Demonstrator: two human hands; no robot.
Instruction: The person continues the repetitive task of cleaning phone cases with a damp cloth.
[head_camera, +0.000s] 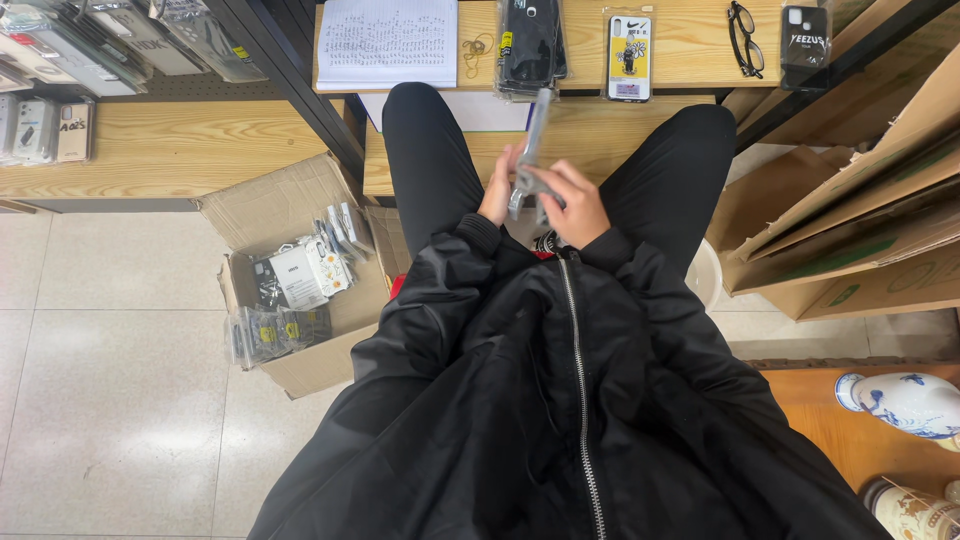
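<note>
Wooden shelving (170, 150) fills the space ahead of my knees, above a pale tiled floor (110, 400), and I sit in a black zip jacket (560, 400) with my hands raised over my lap.

Between them I hold a thin grey packaged phone case (533, 150), seen almost edge-on. Its long axis runs away from me, tilted a little to the right, with the far end pointing toward the shelf and the near end down in my grip. My right hand (573, 205) is curled around its lower part, fingers closed on it; my left hand (497, 188) presses against its left edge, fingers partly bent.

Just beyond my hands, on the shelf board, lies a stack of black packaged cases (530, 45). Right of that lies a clear rectangular packet with a white and yellow case (629, 57), then black-rimmed glasses (745, 38), then a dark packet (805, 35). Left of the stack lies an open ruled notebook (388, 42).

Well to the left of my hands, on the floor, an open cardboard box (290, 270) holds more clear packets with white and yellow labels. To the right lean flattened cardboard cartons (860, 210).
</note>
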